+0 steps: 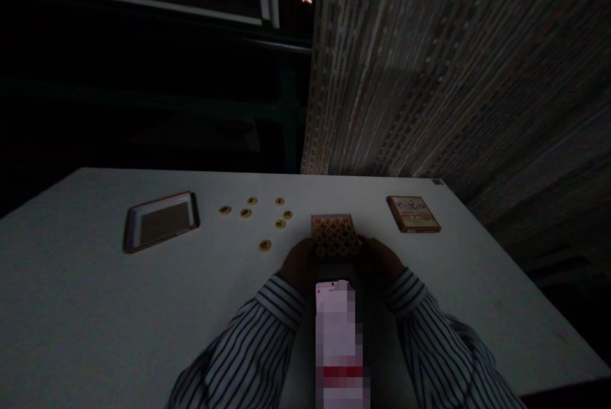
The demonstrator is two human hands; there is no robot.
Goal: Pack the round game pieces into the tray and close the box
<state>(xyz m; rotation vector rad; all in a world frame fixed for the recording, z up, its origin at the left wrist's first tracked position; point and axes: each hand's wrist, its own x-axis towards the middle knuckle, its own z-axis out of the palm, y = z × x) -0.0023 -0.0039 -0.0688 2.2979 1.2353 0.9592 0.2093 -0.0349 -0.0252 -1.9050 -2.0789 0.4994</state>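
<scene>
Fingers (314,249), left hand (298,266), right hand (379,263), gripping piece box (335,235); lid (413,213) print unreadable

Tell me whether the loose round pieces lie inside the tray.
No, the loose pieces lie on the table between the tray and the held box.

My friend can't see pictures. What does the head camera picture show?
In a dim room, a person's left hand and right hand hold a small box packed with round game pieces on a white table. A few loose pieces and a shallow tray lie to its left, a flat printed box to its right.
</scene>
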